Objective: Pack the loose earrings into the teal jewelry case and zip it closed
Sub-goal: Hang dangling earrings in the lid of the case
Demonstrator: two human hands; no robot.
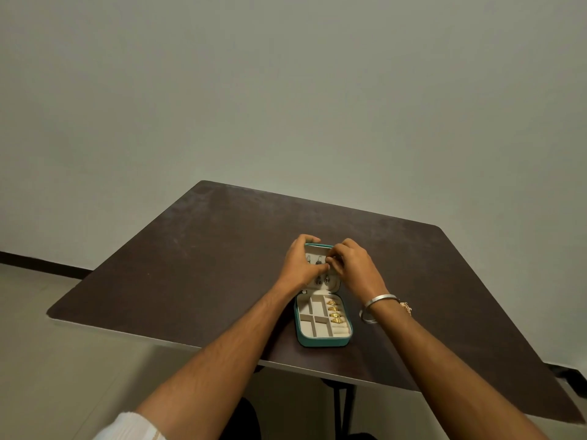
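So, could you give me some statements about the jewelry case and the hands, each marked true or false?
1. The teal jewelry case lies open on the table. True.
2. Gold rings sit in the right side of the lower tray. True.
3. Both hands rest on the lower tray. False: the left hand and right hand are at the lid, by the dark earrings.
4. The bangle is on the left wrist. False: right wrist.

Earring (323, 265) detail behind fingers (330, 260)
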